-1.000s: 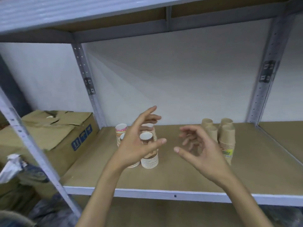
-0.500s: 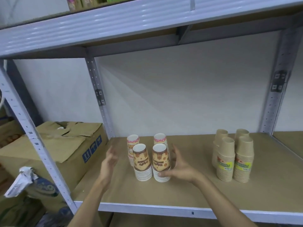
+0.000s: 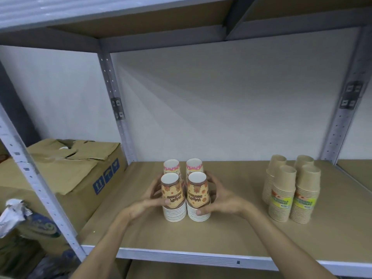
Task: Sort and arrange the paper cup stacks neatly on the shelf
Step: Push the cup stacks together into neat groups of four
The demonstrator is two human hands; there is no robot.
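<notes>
Several upside-down stacks of printed paper cups stand together mid-shelf: two brown-and-orange stacks in front (image 3: 174,196) (image 3: 198,195) and two pink-topped stacks behind (image 3: 171,166) (image 3: 194,165). My left hand (image 3: 149,200) presses the left side of the cluster, thumb on the front left stack. My right hand (image 3: 218,198) cups the right side, thumb on the front right stack. Several plain brown cup stacks (image 3: 291,190) with yellow-green labels stand apart to the right on the shelf board (image 3: 231,234).
A worn cardboard box (image 3: 66,170) sits left of the shelf upright (image 3: 114,109). Another upright (image 3: 342,117) rises at the back right. A crumpled white wrapper (image 3: 12,216) and bags lie at lower left. An upper shelf (image 3: 100,15) hangs overhead.
Both hands have closed in on the printed cup cluster: the left hand moved right to touch it, and the right hand wraps further round. The view shifted a little.
</notes>
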